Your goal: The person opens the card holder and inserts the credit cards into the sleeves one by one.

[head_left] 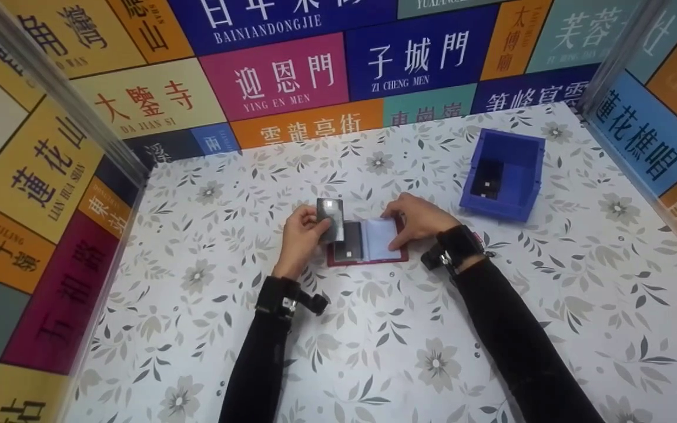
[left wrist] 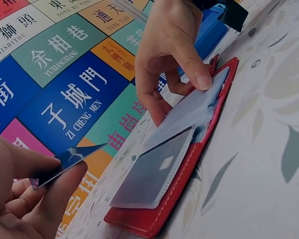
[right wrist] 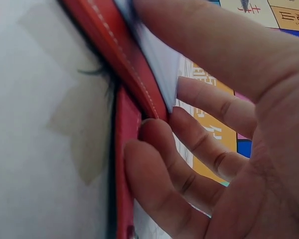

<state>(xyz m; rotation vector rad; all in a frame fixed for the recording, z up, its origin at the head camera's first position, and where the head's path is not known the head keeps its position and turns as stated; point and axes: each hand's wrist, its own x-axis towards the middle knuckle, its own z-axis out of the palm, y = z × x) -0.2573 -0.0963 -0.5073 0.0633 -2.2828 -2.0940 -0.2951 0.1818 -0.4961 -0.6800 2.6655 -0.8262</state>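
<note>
A red card holder [head_left: 394, 259] with white stitching lies open on the table, its clear plastic sleeves [head_left: 381, 238] showing. In its left sleeve sits a dark card [left wrist: 152, 167] with a chip. My left hand [head_left: 300, 238] pinches another dark chip card [head_left: 330, 217] between thumb and fingers, just above the holder's left side. On the opposite side, my right hand [head_left: 426, 218] grips the holder's right part. Its thumb lies on the sleeves and its other fingers curl at the red edge, as the right wrist view shows.
A blue plastic bin [head_left: 528, 167] stands at the back right, with dark chip cards [head_left: 487, 176] inside. The table [head_left: 374, 352] has a white leaf-and-flower cover. Panels with colourful Chinese lettering [head_left: 285, 76] bound the back and both sides.
</note>
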